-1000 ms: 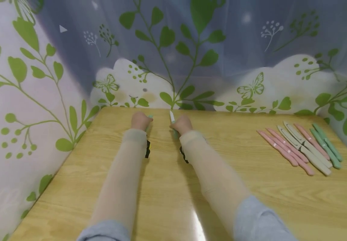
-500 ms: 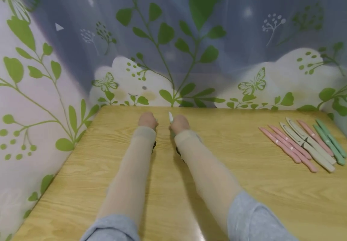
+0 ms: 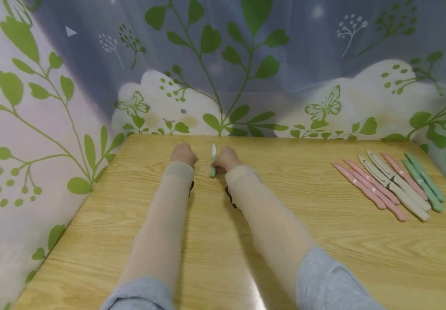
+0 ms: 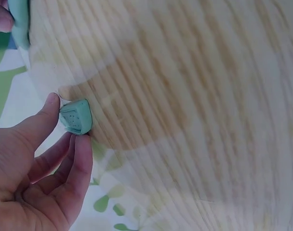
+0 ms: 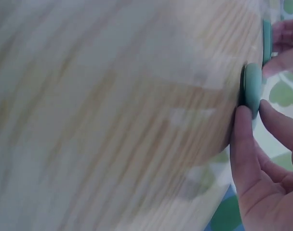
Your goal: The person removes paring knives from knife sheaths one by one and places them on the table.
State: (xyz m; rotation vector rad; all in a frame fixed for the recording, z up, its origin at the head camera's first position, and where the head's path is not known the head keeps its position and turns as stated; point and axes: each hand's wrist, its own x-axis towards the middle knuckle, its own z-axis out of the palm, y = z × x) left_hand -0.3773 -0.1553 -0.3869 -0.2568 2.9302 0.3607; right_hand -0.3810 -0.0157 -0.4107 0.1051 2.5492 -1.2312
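Near the table's back edge, my right hand (image 3: 227, 159) pinches a knife with a green handle (image 3: 213, 168), its pale blade pointing to the wall. In the right wrist view, the thumb and fingers of this hand (image 5: 267, 178) hold the sides of the green handle (image 5: 253, 89). Left of it, my left hand (image 3: 183, 154) is curled low over the table. The left wrist view has that hand (image 4: 45, 163) pinching a small green piece (image 4: 78, 117) between thumb and fingertips; the rest of that object is hidden.
At the right of the wooden table (image 3: 269, 193) lies a fan of several knives: pink ones (image 3: 362, 188), cream ones (image 3: 405, 198) and green ones (image 3: 426, 185). A leaf-patterned curtain (image 3: 300, 86) stands along the back edge, and another patterned surface (image 3: 33, 129) on the left.
Compared with half a second before, my left hand has moved a little left, away from the right one. The green-handled knife now stands out more clearly beside my right hand.
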